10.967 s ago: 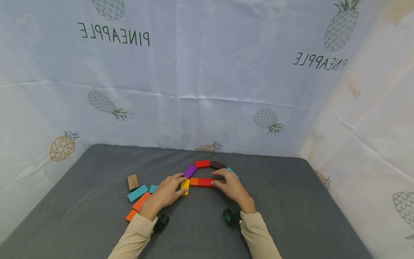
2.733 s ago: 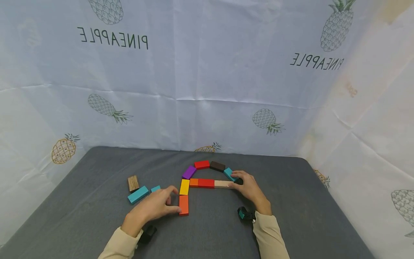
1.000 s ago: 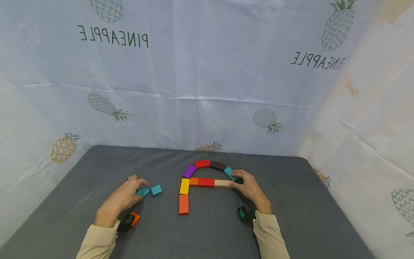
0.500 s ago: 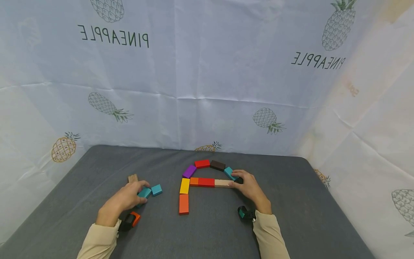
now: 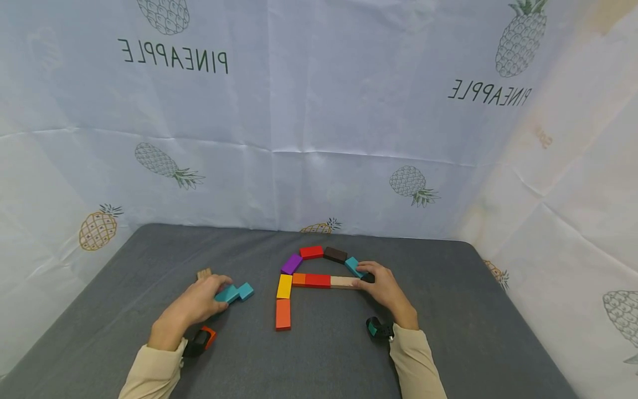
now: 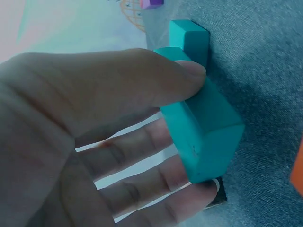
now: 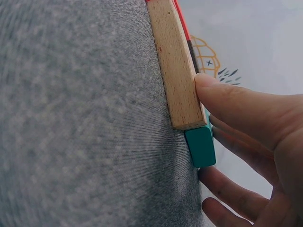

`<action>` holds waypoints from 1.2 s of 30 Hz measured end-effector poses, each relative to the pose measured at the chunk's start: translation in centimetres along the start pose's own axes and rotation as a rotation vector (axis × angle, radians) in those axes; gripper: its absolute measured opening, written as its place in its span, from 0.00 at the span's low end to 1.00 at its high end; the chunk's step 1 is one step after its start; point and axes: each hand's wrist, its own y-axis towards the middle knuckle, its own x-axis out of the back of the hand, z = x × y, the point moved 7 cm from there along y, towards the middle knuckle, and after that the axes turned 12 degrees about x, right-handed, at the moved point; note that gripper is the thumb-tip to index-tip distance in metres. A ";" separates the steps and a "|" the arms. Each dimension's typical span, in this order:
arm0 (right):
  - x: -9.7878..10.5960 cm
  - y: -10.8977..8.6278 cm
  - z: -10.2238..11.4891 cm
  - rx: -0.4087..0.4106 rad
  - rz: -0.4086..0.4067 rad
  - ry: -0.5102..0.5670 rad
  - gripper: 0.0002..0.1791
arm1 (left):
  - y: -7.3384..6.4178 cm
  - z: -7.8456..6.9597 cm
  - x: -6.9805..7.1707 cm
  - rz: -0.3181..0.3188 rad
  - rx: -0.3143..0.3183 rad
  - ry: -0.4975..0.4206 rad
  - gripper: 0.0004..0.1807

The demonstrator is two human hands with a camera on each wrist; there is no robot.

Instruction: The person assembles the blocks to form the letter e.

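At the left of the table, my left hand point(image 5: 196, 299) pinches a long teal block point(image 5: 227, 294) between thumb and fingers. The block's end meets a small teal block point(image 5: 246, 291). My right hand point(image 5: 384, 288) rests at the right end of a block outline. In the right wrist view its thumb lies against a pale wooden block point(image 7: 177, 71), and its loosely bent fingers reach behind a teal block point(image 7: 201, 146). The outline also has red point(image 5: 317, 281), small orange point(image 5: 298, 280), yellow point(image 5: 284, 286), long orange point(image 5: 283, 315), purple point(image 5: 292, 264), upper red point(image 5: 311, 252) and dark brown point(image 5: 335, 255) blocks.
A brown wooden block point(image 5: 203, 274) shows only its tip behind my left hand. Another orange block point(image 5: 211, 336) is partly hidden by the black device point(image 5: 197, 342) on that wrist. Grey cloth covers the table point(image 5: 329, 360); a pineapple-print curtain point(image 5: 319, 111) hangs behind it.
The pale wooden block and long orange block have joined the outline. My left hand has left the orange block and gripped the long teal one, nudging the small teal block rightward. The right hand stays put lately.
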 end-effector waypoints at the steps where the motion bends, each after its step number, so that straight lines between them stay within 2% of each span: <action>1: 0.0 0.0 0.0 0.002 0.000 -0.002 0.24 | -0.1 -0.1 0.0 -0.003 -0.003 -0.003 0.28; 4: 0.0 0.0 0.0 0.006 0.000 -0.006 0.24 | -0.3 -0.4 0.2 -0.016 -0.018 -0.006 0.27; 18: 0.0 0.0 0.0 0.016 0.003 -0.003 0.24 | -0.8 -2.1 0.1 -0.002 -0.065 -0.069 0.29; 30: -0.1 0.1 -0.2 0.006 0.000 -0.003 0.24 | -1.0 -3.6 -1.0 0.034 -0.045 -0.056 0.25; 36: -0.1 0.1 -0.2 0.014 0.000 -0.009 0.25 | -1.1 -4.3 -1.7 0.049 -0.059 -0.068 0.24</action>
